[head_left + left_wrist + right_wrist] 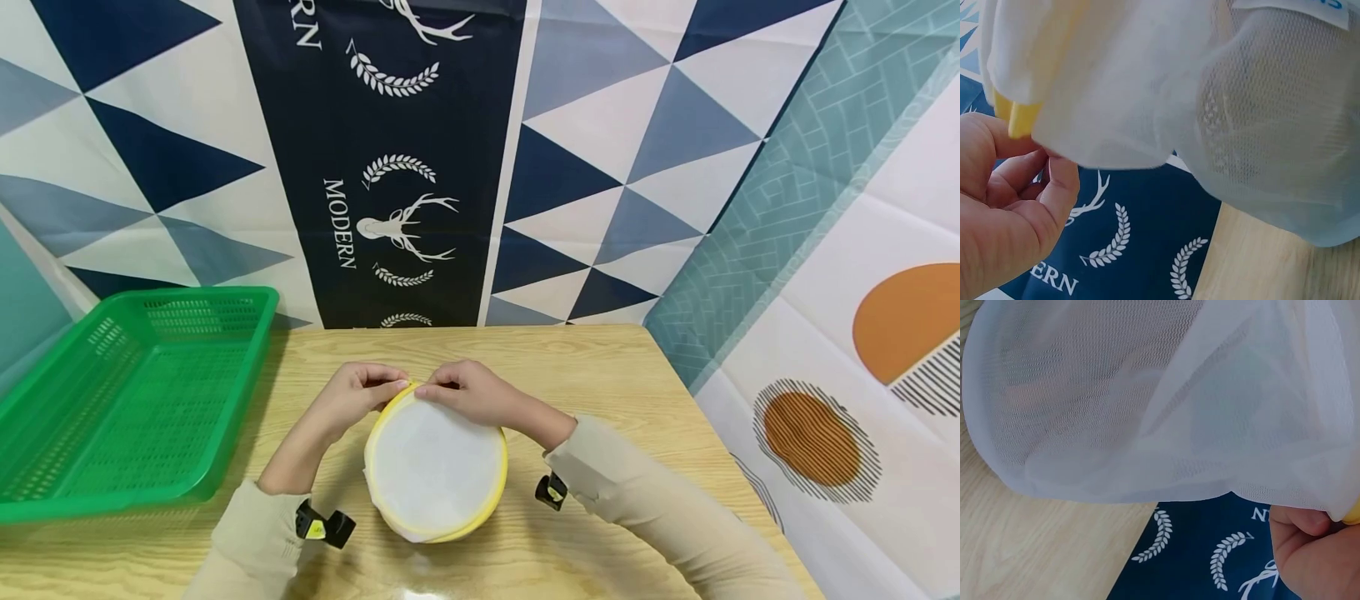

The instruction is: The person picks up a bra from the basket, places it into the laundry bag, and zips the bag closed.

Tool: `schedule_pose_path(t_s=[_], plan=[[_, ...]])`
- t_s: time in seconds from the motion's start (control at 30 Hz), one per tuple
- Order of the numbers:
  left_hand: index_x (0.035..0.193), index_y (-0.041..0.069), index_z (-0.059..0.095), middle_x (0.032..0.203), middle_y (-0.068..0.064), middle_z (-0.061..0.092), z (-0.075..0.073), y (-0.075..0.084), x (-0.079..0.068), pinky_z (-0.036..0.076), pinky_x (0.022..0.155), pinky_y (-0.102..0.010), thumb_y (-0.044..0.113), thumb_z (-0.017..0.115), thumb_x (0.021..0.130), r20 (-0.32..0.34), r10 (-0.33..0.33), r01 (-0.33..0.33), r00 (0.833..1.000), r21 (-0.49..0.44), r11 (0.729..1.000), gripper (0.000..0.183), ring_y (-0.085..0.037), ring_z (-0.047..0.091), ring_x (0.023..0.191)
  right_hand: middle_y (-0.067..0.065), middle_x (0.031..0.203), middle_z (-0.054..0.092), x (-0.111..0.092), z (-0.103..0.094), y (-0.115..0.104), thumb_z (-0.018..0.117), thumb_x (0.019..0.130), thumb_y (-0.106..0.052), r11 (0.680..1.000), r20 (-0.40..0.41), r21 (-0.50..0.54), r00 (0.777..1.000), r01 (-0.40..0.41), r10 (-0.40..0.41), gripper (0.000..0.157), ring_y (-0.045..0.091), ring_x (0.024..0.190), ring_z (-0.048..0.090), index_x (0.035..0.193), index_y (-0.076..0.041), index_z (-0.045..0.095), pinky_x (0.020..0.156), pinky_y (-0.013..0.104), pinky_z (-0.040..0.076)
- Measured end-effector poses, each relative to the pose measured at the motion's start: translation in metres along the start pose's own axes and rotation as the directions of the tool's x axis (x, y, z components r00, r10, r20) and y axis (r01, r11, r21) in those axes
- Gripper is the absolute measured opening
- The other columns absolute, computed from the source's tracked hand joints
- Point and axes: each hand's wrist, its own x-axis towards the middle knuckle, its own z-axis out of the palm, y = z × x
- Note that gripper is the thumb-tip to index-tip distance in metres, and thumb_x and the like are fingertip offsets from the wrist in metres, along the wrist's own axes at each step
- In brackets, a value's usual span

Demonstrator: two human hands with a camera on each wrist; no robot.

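Note:
A round white mesh laundry bag [438, 467] with a yellow edge band [497, 492] stands on the table below both hands. My left hand [352, 402] pinches the band at the far side of the rim. Right beside it, my right hand [471, 393] grips the same rim with thumb and fingers. In the left wrist view, a yellow tab [1022, 119] juts down at the left fingertips, and a white label [1300, 11] with blue print lies on the mesh [1260, 150]. Tan tones show through the mesh. The right wrist view has the thin side wall [1097, 431] filling most of it.
A green plastic basket [225, 417] with slotted walls is at the left of the wooden table [585, 367]. Patterned cloth [570, 167] hangs behind the table's far edge and along the right side. Black wrist cameras [551, 492] sit near both cuffs.

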Motion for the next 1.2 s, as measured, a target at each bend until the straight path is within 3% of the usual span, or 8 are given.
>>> schedule_pose_path(t_s=[0.6, 0.87, 1.2], plan=[[0.102, -0.006, 0.061, 0.078, -0.001, 0.062, -0.0009, -0.0044, -0.0022, 0.05, 0.06, -0.023, 0.019, 0.059, 0.084, -0.036, -0.019, 0.018, 0.999, -0.023, 1.0, 0.031, -0.008, 0.056, 0.065, -0.007, 0.082, 0.062, -0.0057, -0.0007, 0.0044, 0.053, 0.087, -0.035, 1.0, -0.045, -0.018, 0.999, -0.024, 0.023, 0.02, 0.008, 0.074, 0.053, 0.085, -0.021, 0.068, 0.061, 0.021, 0.047], [0.11, -0.005, 0.058, 0.106, -0.015, 0.062, 0.0027, -0.0057, 0.002, 0.051, 0.074, -0.028, 0.022, 0.056, 0.086, 0.002, -0.004, 0.004, 1.0, -0.042, 0.999, 0.036, -0.009, 0.061, 0.08, -0.005, 0.079, 0.059, -0.0049, -0.0022, 0.0069, 0.053, 0.086, -0.039, 0.999, -0.065, 0.022, 0.997, -0.038, 0.04, 0.02, 0.01, 0.07, 0.051, 0.086, -0.022, 0.065, 0.058, 0.023, 0.046], [0.111, -0.007, 0.056, 0.107, -0.015, 0.061, 0.0023, -0.0059, 0.0023, 0.051, 0.075, -0.028, 0.02, 0.056, 0.087, 0.015, -0.005, 0.006, 1.0, -0.054, 0.998, 0.036, -0.008, 0.061, 0.082, -0.009, 0.087, 0.061, 0.0006, -0.0005, 0.0014, 0.054, 0.086, -0.039, 1.0, 0.0, 0.013, 1.0, -0.019, 0.019, 0.019, 0.007, 0.08, 0.053, 0.09, -0.026, 0.066, 0.066, 0.022, 0.047]])
